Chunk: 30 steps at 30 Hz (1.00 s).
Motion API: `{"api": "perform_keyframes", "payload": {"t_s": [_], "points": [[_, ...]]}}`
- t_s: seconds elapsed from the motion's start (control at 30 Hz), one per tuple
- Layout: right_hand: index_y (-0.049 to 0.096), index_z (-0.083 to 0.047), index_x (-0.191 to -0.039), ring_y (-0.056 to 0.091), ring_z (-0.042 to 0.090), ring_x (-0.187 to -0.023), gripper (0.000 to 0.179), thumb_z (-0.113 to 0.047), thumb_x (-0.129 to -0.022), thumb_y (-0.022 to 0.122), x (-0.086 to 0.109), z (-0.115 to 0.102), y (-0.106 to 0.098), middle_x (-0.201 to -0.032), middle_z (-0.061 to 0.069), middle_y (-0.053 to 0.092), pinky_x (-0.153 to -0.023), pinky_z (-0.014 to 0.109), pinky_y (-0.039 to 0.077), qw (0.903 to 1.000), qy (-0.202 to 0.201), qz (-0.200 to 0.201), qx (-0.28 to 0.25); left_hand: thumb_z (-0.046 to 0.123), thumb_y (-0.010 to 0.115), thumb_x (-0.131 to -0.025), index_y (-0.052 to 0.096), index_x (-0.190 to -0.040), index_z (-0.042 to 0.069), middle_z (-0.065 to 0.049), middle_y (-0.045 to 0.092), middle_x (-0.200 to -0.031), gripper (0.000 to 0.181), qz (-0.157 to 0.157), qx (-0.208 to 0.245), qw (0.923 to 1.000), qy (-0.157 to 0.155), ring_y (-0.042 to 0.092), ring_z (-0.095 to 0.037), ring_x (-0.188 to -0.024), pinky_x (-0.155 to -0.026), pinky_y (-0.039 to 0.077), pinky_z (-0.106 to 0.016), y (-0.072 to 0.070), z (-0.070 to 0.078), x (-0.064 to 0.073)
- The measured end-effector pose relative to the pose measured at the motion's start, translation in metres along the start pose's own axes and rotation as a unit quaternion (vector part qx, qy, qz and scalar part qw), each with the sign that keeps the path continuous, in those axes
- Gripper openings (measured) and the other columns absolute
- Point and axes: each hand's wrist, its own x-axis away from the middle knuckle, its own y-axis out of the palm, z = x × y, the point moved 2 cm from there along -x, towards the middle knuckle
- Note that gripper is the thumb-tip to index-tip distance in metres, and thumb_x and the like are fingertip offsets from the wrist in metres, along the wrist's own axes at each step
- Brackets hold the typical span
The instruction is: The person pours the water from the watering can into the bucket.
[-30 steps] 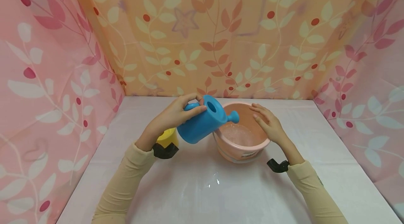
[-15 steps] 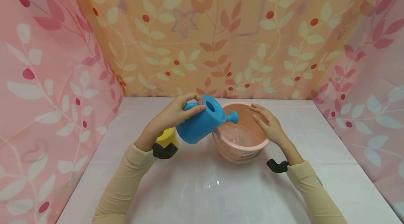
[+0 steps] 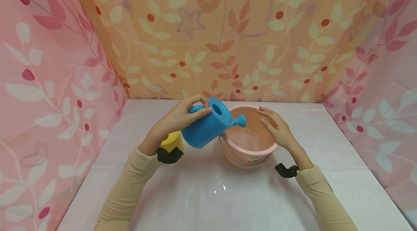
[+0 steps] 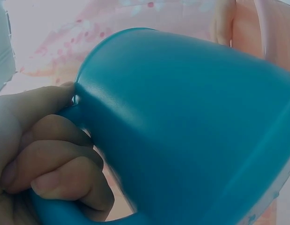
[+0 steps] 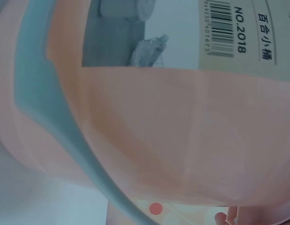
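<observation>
Fingers [image 4: 65, 152] of our left hand [image 3: 177, 118] grip a blue plastic watering can [image 3: 206, 129] by its handle [image 4: 60, 212], spout [image 3: 240, 120] over the round pink plastic bucket [image 3: 238, 153] our right hand [image 3: 278, 129] touches with extended fingers, so leftward drift could cause spills.

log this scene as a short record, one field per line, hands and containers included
left hand: fingers curled round the watering can's handle
right hand: fingers extended over the bucket's right rim
watering can: blue, tilted, spout above the bucket
bucket: pink, upright, clear liquid inside
label: on the bucket's outside, reads NO.2018
yellow object: partly hidden by the left wrist
table: pale, small shiny spots in front of the bucket
</observation>
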Motion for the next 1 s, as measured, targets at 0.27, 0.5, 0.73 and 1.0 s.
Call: {"api": "perform_keyframes", "payload": {"t_s": [0.27,0.5,0.73,1.0], "points": [[0.053,-0.009,-0.130,0.028,0.036,-0.134,0.039,-0.024,-0.094,0.055,-0.002,-0.002,-0.001,-0.143,0.013,0.039,-0.102,0.063,0.020,0.9994,-0.016,-0.011,0.029,0.039,0.058,-0.090,0.053,-0.097,0.023,-0.006,0.053,-0.117,0.018,-0.001,0.001,1.0000,0.004,0.052,-0.034,-0.104,-0.080,0.048,-0.049,0.000,0.002,0.000],[0.053,-0.008,-0.128,0.034,0.037,-0.129,0.041,-0.026,-0.092,0.058,-0.005,-0.005,-0.003,-0.140,0.014,0.042,-0.100,0.060,0.026,0.9957,-0.036,-0.027,0.081,0.040,0.058,-0.090,0.053,-0.098,0.023,-0.007,0.053,-0.117,0.019,-0.003,-0.001,1.0000,0.005,0.052,-0.034,-0.102,-0.078,0.049,-0.047,0.000,-0.002,-0.002],[0.055,-0.007,-0.126,0.039,0.037,-0.124,0.042,-0.027,-0.090,0.061,-0.012,-0.010,-0.006,-0.134,0.015,0.047,-0.098,0.058,0.030,0.9932,-0.039,-0.027,0.106,0.043,0.057,-0.089,0.052,-0.099,0.024,-0.009,0.051,-0.115,0.022,-0.006,0.002,0.9999,-0.008,0.051,-0.035,-0.098,-0.071,0.048,-0.039,-0.002,-0.006,-0.004],[0.057,-0.005,-0.123,0.044,0.037,-0.115,0.039,-0.022,-0.089,0.062,-0.014,-0.012,0.002,-0.126,0.016,0.051,-0.087,0.057,0.039,0.9897,-0.029,0.001,0.140,0.043,0.058,-0.089,0.053,-0.098,0.024,-0.007,0.054,-0.114,0.021,0.009,-0.005,0.9999,0.010,0.053,-0.033,-0.101,-0.079,0.048,-0.047,-0.003,-0.006,-0.003]]}}
